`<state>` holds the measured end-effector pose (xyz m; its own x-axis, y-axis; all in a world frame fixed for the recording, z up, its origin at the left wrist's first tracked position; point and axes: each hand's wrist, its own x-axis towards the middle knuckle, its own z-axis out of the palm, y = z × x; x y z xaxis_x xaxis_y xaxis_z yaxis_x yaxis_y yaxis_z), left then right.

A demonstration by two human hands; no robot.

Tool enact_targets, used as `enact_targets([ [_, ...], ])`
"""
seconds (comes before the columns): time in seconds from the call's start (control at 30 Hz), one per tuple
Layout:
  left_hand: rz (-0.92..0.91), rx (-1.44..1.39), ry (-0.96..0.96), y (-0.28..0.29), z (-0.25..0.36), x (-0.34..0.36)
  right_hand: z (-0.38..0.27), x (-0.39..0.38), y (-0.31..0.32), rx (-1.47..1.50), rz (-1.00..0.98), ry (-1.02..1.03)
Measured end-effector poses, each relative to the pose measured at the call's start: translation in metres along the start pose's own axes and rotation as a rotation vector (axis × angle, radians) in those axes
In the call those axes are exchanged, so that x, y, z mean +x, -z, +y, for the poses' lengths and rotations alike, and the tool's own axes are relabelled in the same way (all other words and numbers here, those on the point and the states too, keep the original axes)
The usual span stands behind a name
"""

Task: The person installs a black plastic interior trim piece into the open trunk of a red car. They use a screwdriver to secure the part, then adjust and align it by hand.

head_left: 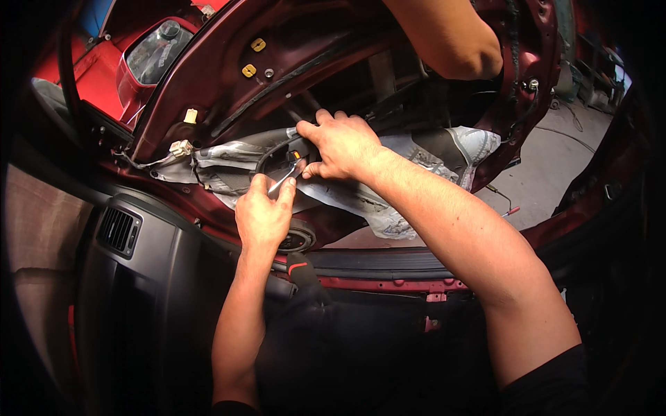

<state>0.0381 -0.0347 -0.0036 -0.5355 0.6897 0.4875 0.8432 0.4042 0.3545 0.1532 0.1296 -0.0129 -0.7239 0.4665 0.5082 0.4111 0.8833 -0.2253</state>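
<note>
In front of me is a dark red car door [173,90], stripped to its inner metal. My left hand [263,215] pinches a slim, shiny metal tool [283,179] between thumb and fingers; its exact kind is unclear. The tool's upper end meets a black part with a yellow piece [295,155]. My right hand [343,147] curls over that black part, thumb below and fingers above, their tips partly hidden. A black cable [267,156] loops beside it. Torn silvery sheeting [444,163] hangs around both hands.
Another person's bent arm [451,38] reaches in from the top. White connectors [180,148] hang at the door's left. Below the left hand is a round speaker [298,239]. The dashboard [149,243] with an air vent and the door sill [388,263] lie nearer me.
</note>
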Motion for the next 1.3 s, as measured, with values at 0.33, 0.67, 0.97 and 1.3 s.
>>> enact_targets([
  [0.33, -0.092, 0.031, -0.039, -0.011, -0.006, 0.006, 0.003, -0.004, -0.005, -0.047, 0.005, 0.035],
  [0.67, -0.232, -0.234, 0.088, -0.015, -0.011, 0.009, 0.005, -0.004, -0.006, -0.030, 0.002, 0.038],
  [0.97, -0.148, -0.234, -0.098, -0.021, -0.018, 0.007, 0.004, -0.004, -0.003, -0.018, -0.022, 0.037],
  [1.3, -0.068, -0.269, -0.153, -0.020, -0.017, 0.005, 0.004, -0.004, 0.001, 0.033, -0.044, 0.028],
])
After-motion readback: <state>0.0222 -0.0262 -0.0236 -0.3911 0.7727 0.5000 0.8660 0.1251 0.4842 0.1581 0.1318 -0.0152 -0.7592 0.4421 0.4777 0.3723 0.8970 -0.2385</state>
